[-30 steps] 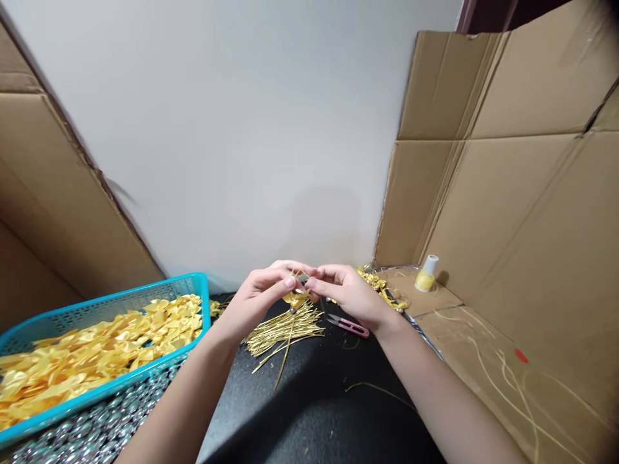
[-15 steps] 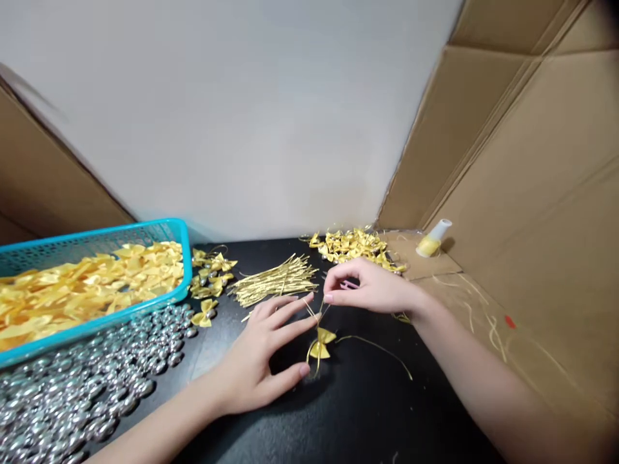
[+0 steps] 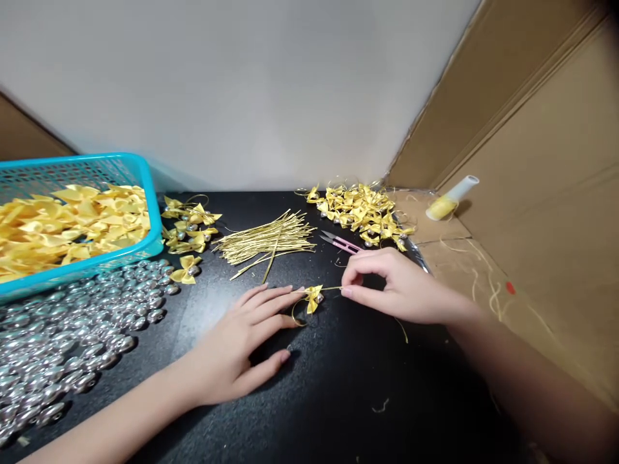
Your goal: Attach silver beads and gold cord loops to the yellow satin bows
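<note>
A small yellow ribbon bow (image 3: 313, 297) tied with gold wire lies on the black tabletop (image 3: 338, 386) between my hands. My left hand (image 3: 242, 341) rests flat beside it, fingers stretched out, fingertips touching the bow's left side. My right hand (image 3: 396, 287) pinches the gold wire end that runs out from the bow to the right. A bundle of gold wires (image 3: 265, 240) lies just beyond the hands. Pink thread snips (image 3: 341, 243) lie behind my right hand.
A teal basket (image 3: 145, 193) of yellow ribbon pieces stands at the left. Several silver beads (image 3: 72, 335) spread in front of it. Finished bows lie in a pile (image 3: 362, 209) at the back right and a few (image 3: 188, 229) near the basket. A thread spool (image 3: 447, 200) lies on cardboard (image 3: 556, 225).
The hands came down from mid-air to the tabletop with the bow. The left hand opened flat beside it. The view tilted down, showing more of the table.
</note>
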`<state>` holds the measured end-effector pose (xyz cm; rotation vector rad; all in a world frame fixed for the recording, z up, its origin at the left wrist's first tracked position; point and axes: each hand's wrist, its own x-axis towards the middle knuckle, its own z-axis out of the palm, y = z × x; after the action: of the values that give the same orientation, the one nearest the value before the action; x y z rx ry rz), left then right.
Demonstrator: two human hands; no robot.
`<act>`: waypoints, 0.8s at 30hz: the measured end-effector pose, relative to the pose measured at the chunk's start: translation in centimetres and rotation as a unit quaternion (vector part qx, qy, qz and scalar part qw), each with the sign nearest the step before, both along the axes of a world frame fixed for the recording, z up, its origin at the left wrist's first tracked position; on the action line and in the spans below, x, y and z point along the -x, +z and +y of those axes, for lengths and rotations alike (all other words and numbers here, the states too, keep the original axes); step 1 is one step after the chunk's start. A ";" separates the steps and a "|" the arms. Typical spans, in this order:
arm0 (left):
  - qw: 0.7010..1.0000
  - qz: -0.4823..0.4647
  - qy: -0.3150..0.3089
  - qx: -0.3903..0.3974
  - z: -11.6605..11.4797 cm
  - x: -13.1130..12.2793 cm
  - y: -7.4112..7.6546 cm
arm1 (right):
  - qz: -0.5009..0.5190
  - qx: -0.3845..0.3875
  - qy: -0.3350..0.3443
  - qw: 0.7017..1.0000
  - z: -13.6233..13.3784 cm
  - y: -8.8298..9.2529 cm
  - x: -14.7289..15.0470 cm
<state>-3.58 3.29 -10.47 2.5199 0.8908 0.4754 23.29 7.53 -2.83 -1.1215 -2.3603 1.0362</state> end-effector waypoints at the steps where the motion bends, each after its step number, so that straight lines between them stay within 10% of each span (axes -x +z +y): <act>1: 0.999 -0.030 0.003 0.013 0.2 0.2 0.2 | -0.002 -0.003 -0.002 1.000 0.0 -0.1 0.0; 9: 0.986 -0.113 0.119 0.007 2.2 -0.3 1.6 | -0.015 -0.026 0.017 0.999 0.1 -0.7 0.4; 24: 0.990 -0.117 0.066 0.031 4.7 -3.2 1.3 | 0.009 -0.031 0.008 0.999 1.0 -0.5 1.3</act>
<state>-0.38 8.02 -9.20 2.2989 0.9682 0.7570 22.00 8.51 -3.31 -1.0685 -2.3743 0.9684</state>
